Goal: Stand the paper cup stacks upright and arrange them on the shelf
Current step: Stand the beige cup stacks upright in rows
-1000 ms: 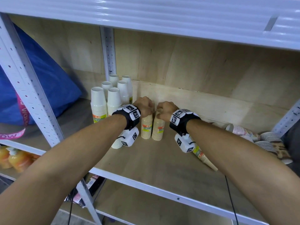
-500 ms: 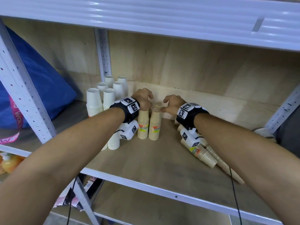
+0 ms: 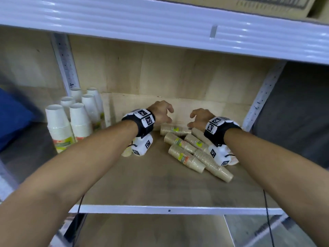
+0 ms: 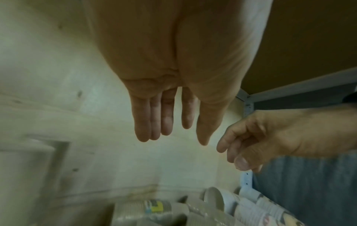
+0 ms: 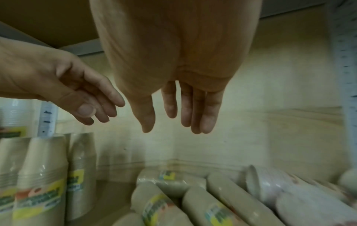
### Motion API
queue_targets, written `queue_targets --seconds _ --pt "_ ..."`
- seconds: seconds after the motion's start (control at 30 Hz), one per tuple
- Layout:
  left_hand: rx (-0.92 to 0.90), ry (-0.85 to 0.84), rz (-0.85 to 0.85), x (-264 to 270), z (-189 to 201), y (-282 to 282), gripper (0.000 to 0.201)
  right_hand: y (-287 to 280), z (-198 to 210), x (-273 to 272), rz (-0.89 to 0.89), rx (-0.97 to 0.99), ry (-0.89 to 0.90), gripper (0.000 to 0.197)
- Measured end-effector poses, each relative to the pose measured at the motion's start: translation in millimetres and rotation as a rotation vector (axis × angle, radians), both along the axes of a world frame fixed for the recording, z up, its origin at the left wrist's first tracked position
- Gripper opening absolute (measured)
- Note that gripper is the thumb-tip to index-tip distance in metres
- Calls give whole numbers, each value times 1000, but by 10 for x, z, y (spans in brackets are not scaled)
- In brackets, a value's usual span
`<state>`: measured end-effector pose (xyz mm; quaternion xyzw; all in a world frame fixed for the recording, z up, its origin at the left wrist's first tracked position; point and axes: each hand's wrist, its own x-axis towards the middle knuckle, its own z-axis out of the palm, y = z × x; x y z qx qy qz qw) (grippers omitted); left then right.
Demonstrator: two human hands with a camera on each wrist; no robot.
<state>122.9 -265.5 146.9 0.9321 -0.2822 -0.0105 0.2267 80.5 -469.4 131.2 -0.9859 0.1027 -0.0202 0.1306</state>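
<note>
Several brown paper cup stacks (image 3: 186, 159) lie on their sides in a heap on the wooden shelf (image 3: 142, 184), right of centre. My left hand (image 3: 167, 115) and right hand (image 3: 193, 120) hover just above the heap's far end, fingers relaxed and holding nothing. The nearest lying stack (image 3: 175, 130) is right below both hands. In the right wrist view my right hand (image 5: 173, 122) hangs over lying stacks (image 5: 160, 203), and two brown stacks (image 5: 38, 175) stand upright at the left. The left wrist view shows my left hand (image 4: 185, 122) empty above a lying stack (image 4: 144, 209).
Several white cup stacks (image 3: 58, 129) stand upright at the shelf's back left. Patterned cups (image 4: 251, 211) lie at the far right. The upper shelf beam (image 3: 160, 29) runs low overhead. White uprights (image 3: 65, 63) (image 3: 263, 97) flank the bay. A blue bag (image 3: 12, 118) sits at left.
Both hands let go of the two upright brown stacks, lifted, and moved right over the heap of lying stacks. The head view swung right with them.
</note>
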Motion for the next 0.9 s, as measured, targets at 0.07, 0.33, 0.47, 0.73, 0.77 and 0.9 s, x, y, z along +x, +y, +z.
queue_targets --seconds 0.07,0.33,0.47,0.73,0.77,0.9 --pt "20 24 -51 -57 -92 -167 49 -145 -106 -168 -35 -11 35 49" --pt "135 100 -230 -258 -601 -667 47 -527 -618 -773 -167 24 149 63" --pt "208 127 -284 -318 -909 -779 49 -589 -886 -984 -196 11 211 63" --pt "310 125 -310 -396 -1236 -883 56 -568 -1144 -1252 -207 76 164 65" --pt "337 81 -315 -406 -1257 -884 58 -562 -1169 -1271 -208 80 143 66" --pt "431 -44 -332 -385 -1352 -891 60 -568 -1267 -1319 -210 104 120 73"
